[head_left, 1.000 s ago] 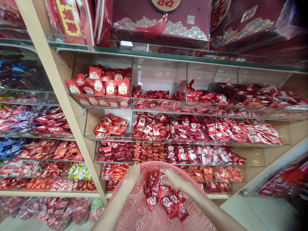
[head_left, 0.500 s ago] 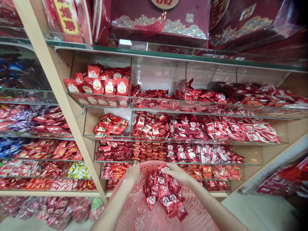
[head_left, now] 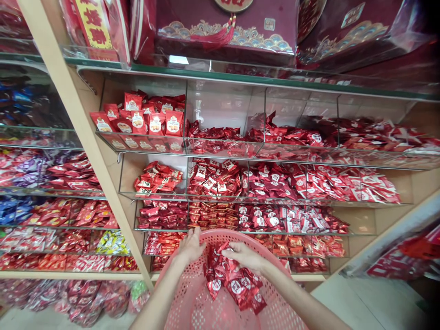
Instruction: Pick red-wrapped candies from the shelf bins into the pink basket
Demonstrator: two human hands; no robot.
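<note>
A pink perforated plastic basket [head_left: 275, 307] is in front of me, tilted so that its inside shows. My left hand [head_left: 191, 246] grips its far rim on the left, thumb on the inner side and fingers over the edge. In the basket lies a heap of small red candy packets [head_left: 237, 286] with round white labels. My right hand [head_left: 243, 255] is at the top of this heap, its fingers curled on a red packet that they partly cover.
A shelf unit with clear dividers [head_left: 187, 178] stands close ahead, its compartments holding red packets [head_left: 216, 178]. Purple gift boxes [head_left: 227, 32] sit on the glass shelf [head_left: 213, 73] above. A slanted wooden post [head_left: 85, 142] separates more shelves at left. Filled plastic bags [head_left: 82, 302] lie on the floor.
My right hand has moved down and slightly left from the basket's far rim onto the heap, lowering the packet it held. My left hand has shifted slightly on the rim, its fingers less tightly curled.
</note>
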